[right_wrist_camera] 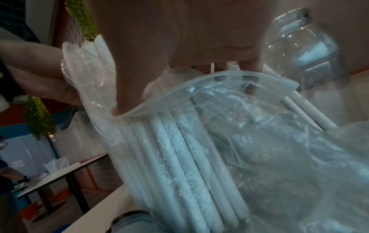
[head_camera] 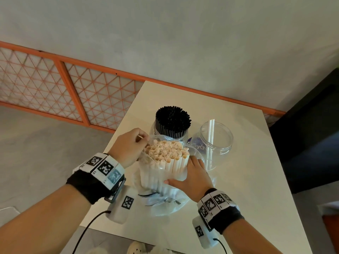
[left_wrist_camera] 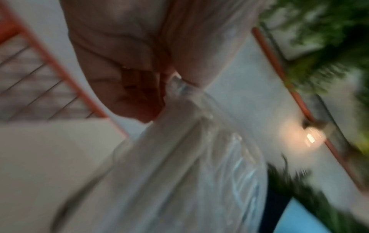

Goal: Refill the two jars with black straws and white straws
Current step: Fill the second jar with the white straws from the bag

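A: Head view first: what are the hands doing?

B: The right hand [head_camera: 190,177] is wrapped round a thick upright bundle of white straws [head_camera: 166,158], thumb across the front, fingers behind. The left hand [head_camera: 128,146] pinches the top edge of the clear bag [head_camera: 165,202] beside the bundle's open ends.

A: And the straws themselves?

B: Wide, matte, off-white tubes packed tight, their round mouths facing up. The bag is pulled partway down them and crumpled on the table [head_camera: 247,180] below. In the right wrist view the bag's thick rim [right_wrist_camera: 199,88] crosses the straws under the thumb.

A: Further out?

B: Just behind the bundle stands a jar [head_camera: 170,132] crammed with thin black straws [head_camera: 172,121], fanned out above its mouth. To its right a second clear jar [head_camera: 217,142] holds only two white straws, leaning against its wall.

A: Left wrist view?

B: Blurred; only curled fingers on plastic.
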